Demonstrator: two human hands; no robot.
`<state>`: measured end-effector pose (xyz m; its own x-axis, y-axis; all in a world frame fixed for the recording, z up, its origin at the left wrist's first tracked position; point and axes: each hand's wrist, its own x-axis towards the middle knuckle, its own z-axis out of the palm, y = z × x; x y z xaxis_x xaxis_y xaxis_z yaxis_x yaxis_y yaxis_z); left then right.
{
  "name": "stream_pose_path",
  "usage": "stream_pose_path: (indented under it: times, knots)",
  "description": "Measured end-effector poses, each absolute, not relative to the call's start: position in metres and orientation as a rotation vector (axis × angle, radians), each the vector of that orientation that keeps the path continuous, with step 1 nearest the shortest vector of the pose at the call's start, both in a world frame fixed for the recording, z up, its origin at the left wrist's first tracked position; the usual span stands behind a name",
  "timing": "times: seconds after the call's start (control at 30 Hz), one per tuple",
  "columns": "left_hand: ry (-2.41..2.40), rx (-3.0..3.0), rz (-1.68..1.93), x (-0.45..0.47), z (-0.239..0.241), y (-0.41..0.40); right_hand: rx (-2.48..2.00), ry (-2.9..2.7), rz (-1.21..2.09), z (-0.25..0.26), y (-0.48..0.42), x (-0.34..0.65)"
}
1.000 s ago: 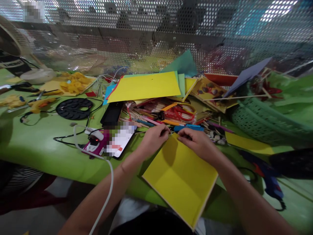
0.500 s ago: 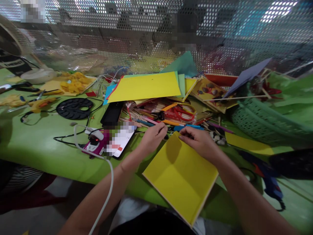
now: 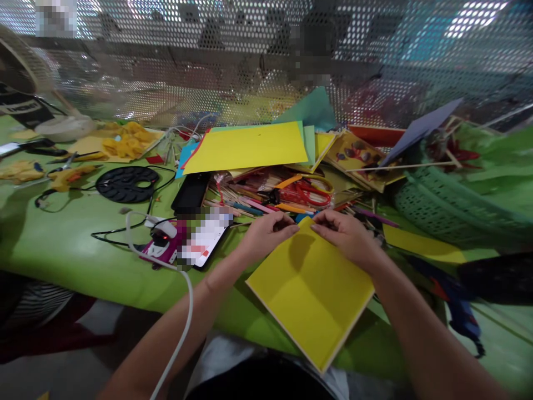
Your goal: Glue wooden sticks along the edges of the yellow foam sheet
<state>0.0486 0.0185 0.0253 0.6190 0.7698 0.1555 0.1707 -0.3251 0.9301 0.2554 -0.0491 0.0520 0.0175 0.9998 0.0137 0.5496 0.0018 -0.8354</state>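
Craft bench, mid-fold: left hand (image 3: 266, 236) and right hand (image 3: 347, 239) pinch far corner of yellow paper sheet (image 3: 312, 291), lying flat at near edge of green table (image 3: 83, 244). Sheet looks doubled; sharp crease apparently not pressed. Red scissors (image 3: 306, 193) untouched behind.

Two hands, left hand (image 3: 266, 236) and right hand (image 3: 347, 239), on one yellow sheet (image 3: 310, 289); one red scissors (image 3: 306, 193) just beyond.

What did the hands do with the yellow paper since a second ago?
Both hands slid up to the far corner of the yellow sheet; the left hand and right hand now pinch it close together, and the sheet shifted slightly up the table. The red scissors and phone stayed put.
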Motion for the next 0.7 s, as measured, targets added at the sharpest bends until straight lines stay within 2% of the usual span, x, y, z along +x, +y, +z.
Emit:
stream_pose_path:
  times: [0.43, 0.7]
  knots:
    - [0.912, 1.950, 0.763, 0.050, 0.032, 0.016, -1.657, -1.747, 0.808, 0.044, -0.052, 0.249]
    - [0.809, 1.989, 0.788, 0.051, 0.029, 0.016, -1.661, -1.853, 0.763, 0.048, -0.052, 0.238]
